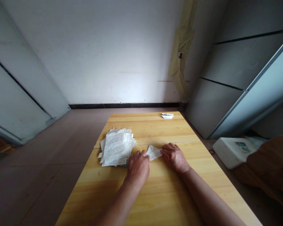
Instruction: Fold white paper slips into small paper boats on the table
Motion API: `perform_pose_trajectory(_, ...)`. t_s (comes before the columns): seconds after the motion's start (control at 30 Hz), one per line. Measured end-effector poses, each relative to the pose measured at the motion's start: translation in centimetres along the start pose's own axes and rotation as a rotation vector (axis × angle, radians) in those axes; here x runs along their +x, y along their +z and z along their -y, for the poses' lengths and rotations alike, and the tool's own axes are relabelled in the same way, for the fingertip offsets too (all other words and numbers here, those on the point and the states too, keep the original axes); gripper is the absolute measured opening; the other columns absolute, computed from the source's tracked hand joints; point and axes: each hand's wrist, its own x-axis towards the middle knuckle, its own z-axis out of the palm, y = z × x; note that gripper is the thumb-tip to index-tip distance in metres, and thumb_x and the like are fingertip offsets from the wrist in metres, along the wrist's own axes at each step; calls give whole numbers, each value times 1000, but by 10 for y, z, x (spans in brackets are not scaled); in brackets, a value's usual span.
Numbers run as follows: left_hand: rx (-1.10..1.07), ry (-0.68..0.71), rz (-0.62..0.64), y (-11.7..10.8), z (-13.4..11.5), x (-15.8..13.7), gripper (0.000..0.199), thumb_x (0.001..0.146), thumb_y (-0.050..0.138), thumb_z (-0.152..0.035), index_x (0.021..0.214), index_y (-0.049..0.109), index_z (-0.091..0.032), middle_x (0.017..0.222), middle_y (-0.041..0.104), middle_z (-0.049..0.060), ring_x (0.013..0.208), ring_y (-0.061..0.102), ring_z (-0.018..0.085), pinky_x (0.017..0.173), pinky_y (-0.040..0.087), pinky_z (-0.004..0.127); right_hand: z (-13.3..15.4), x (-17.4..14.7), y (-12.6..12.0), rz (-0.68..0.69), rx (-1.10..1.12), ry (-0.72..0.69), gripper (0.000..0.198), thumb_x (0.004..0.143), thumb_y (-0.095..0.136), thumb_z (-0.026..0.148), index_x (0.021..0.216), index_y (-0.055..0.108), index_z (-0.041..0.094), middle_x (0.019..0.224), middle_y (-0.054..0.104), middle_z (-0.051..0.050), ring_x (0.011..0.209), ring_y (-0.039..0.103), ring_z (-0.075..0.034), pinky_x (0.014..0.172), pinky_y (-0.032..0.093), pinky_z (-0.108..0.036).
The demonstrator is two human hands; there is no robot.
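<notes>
A small folded paper [154,153] with printed text lies near the middle of the wooden table [165,191]; its visible part is roughly triangular. My left hand [139,166] grips its left corner with curled fingers. At the right corner, my right hand [174,157] pinches the paper between thumb and fingers. Just left of my left hand is an untidy stack of printed paper sheets [115,147]. A small folded paper boat [167,116] stands at the table's far right edge. My fingers partly hide both ends of the folded paper.
A white wall [120,62] with a dark baseboard [122,105] rises beyond the table. To the right are a grey cabinet [221,94] and a white box [231,150] on the floor. A seam [155,143] crosses the tabletop.
</notes>
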Motion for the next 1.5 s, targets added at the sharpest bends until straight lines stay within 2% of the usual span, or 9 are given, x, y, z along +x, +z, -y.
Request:
perform_pose_trajectory(0.23,35,0,36,-5,-2,0,27,82,44,-7,85,69,-17,92,64,9,91,55,24,75,39,36,-3,-1,-2,-34,-10,30,22,87,52,11,72,65,20,82,66,-5,77,53,-18,72,40,-30)
perform_pose_trajectory(0.43,41,3,22,-3,-3,-1,28,84,43,-9,86,70,-18,93,64,9,92,55,24,76,40,37,13,0,-3,-104,149,-244,25,90,49,19,109,64,19,111,64,-11,98,54,-23,84,44,-39)
perform_pose_trajectory(0.53,53,-3,8,-1,-3,-1,31,87,40,-10,82,70,-17,93,64,8,92,55,24,76,40,36,26,3,-1,-30,213,-317,23,91,47,20,107,64,20,109,64,-9,98,55,-22,88,44,-37)
perform_pose_trajectory(0.73,43,-13,46,-3,-3,-1,27,85,43,-9,87,68,-18,95,62,8,93,55,23,78,40,34,22,3,8,-39,209,-203,21,91,45,16,86,65,19,87,65,-8,84,56,-18,78,46,-30)
perform_pose_trajectory(0.97,12,-50,23,-1,-4,-2,23,83,47,-14,86,69,-16,96,63,10,93,55,23,79,42,35,4,0,6,-67,69,-6,19,83,51,8,75,64,19,85,66,-6,83,55,-19,78,44,-29)
perform_pose_trajectory(1.1,-11,-76,-28,3,-5,2,26,88,46,-24,83,70,-17,92,63,10,91,57,23,78,44,35,4,2,6,-42,20,25,19,83,53,10,72,64,19,83,65,-6,82,54,-19,76,42,-29)
perform_pose_trajectory(1.23,-23,-105,-64,3,-2,15,21,87,47,-20,86,68,-18,92,63,8,92,57,22,80,45,33,4,3,7,-35,7,27,18,83,53,10,72,64,19,83,65,-5,81,53,-18,75,40,-29)
perform_pose_trajectory(1.4,-200,83,-57,4,1,40,35,79,48,-5,105,64,-22,105,64,4,101,57,18,88,45,27,2,3,8,-36,3,17,17,82,54,10,73,64,19,82,64,-5,80,52,-18,74,38,-29)
perform_pose_trajectory(1.5,-267,116,11,10,3,54,39,76,47,-1,104,65,-22,108,65,3,102,58,17,89,45,25,1,3,8,-40,17,17,14,82,55,12,75,65,19,83,64,-5,80,52,-18,74,38,-29)
